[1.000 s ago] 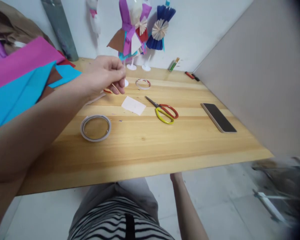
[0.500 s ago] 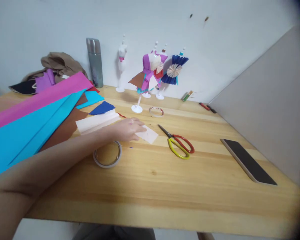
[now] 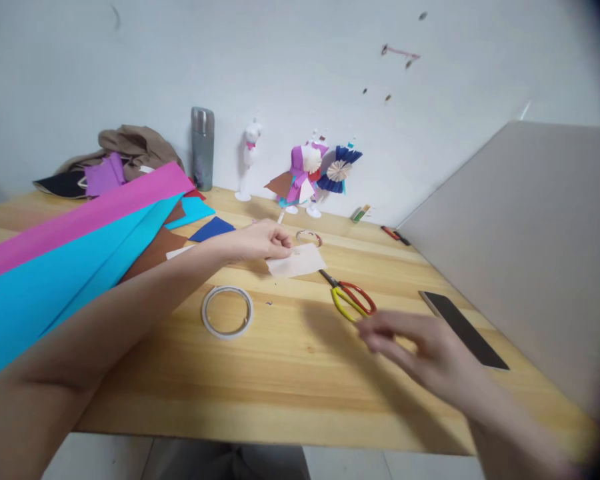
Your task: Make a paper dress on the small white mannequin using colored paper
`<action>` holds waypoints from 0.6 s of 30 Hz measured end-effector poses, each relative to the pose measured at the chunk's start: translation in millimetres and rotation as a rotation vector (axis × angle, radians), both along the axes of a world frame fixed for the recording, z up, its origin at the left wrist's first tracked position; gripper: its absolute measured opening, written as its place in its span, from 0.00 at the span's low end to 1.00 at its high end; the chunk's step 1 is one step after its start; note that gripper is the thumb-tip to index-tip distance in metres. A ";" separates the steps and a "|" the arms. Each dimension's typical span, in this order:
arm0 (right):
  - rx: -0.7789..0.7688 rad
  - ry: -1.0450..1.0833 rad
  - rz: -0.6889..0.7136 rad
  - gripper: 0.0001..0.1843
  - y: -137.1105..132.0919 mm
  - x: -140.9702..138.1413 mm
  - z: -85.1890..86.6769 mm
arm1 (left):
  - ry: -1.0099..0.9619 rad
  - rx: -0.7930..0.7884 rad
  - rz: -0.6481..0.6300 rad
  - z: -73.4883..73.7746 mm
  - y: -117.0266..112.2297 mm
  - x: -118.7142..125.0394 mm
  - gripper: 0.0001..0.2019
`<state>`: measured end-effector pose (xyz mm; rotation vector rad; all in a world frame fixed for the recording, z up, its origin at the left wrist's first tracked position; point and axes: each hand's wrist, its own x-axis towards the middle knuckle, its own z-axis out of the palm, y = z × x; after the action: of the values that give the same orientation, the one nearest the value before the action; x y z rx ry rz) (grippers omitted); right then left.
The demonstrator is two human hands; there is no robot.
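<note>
My left hand (image 3: 260, 241) reaches over the wooden table (image 3: 300, 373) and pinches the edge of a small white paper piece (image 3: 296, 261), lifting it a little off the wood. My right hand (image 3: 420, 352) hovers above the table at the right, blurred by motion, fingers stretched toward the left and holding nothing. It is just below the red and yellow scissors (image 3: 351, 297). A roll of clear tape (image 3: 227, 311) lies flat in front of my left forearm.
Large pink and cyan paper sheets (image 3: 75, 247) cover the left side. Paper-dressed figurines (image 3: 307, 175), a steel flask (image 3: 202, 148) and a smaller tape ring (image 3: 309, 237) stand near the wall. A phone (image 3: 463, 328) lies by the grey partition (image 3: 530, 233).
My left hand dropped from the figurine stand to the white paper piece and picked it up. My right hand came up from under the table into view. The view tilted up.
</note>
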<state>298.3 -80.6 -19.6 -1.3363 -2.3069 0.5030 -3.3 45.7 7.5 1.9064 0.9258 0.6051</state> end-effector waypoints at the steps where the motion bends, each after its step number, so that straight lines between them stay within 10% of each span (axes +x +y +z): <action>1: 0.011 0.005 -0.009 0.08 28.2 -12.7 7.6 | -0.022 0.006 0.025 2.1 -2.7 -1.6 0.04; 7: 0.039 0.002 0.047 0.09 135.9 -80.4 -18.4 | -0.073 -0.003 0.224 -3.2 -4.1 -9.1 0.04; 18: 0.015 0.112 0.013 0.18 127.7 -87.8 -67.5 | -0.011 -0.045 0.426 28.5 5.2 -38.5 0.03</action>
<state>210.5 47.1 -87.1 -1.2539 -2.2253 0.5499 -41.8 50.9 36.0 1.6711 1.3411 0.8337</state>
